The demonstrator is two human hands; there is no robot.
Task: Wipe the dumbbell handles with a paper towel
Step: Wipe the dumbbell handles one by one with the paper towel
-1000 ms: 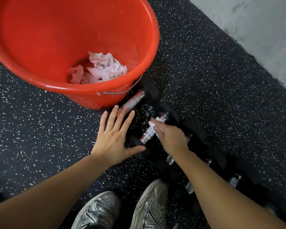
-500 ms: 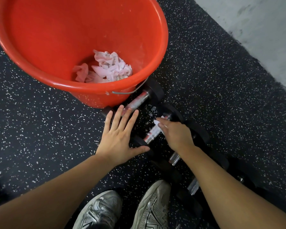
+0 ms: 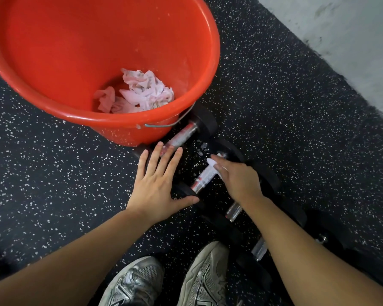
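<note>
Several black dumbbells with chrome handles lie in a row on the speckled floor. My right hand point(image 3: 237, 180) presses a small white paper towel point(image 3: 211, 162) onto the chrome handle point(image 3: 202, 180) of the second dumbbell, fingers curled over it. My left hand point(image 3: 159, 184) lies flat with fingers spread, palm on the near black head of that dumbbell, fingertips reaching the first dumbbell's handle point(image 3: 181, 136). Two more handles point(image 3: 233, 212) point(image 3: 259, 250) show beside my right forearm.
A large red bucket point(image 3: 199, 69) with a wire handle stands just beyond the dumbbells and holds crumpled used paper towels point(image 3: 139, 92). My two grey sneakers point(image 3: 203, 279) are at the bottom. A pale concrete strip point(image 3: 345, 36) borders the black mat at the top right.
My right hand has slid a little along the second handle with the towel. The left hand keeps its flat hold. The view has shifted slightly.
</note>
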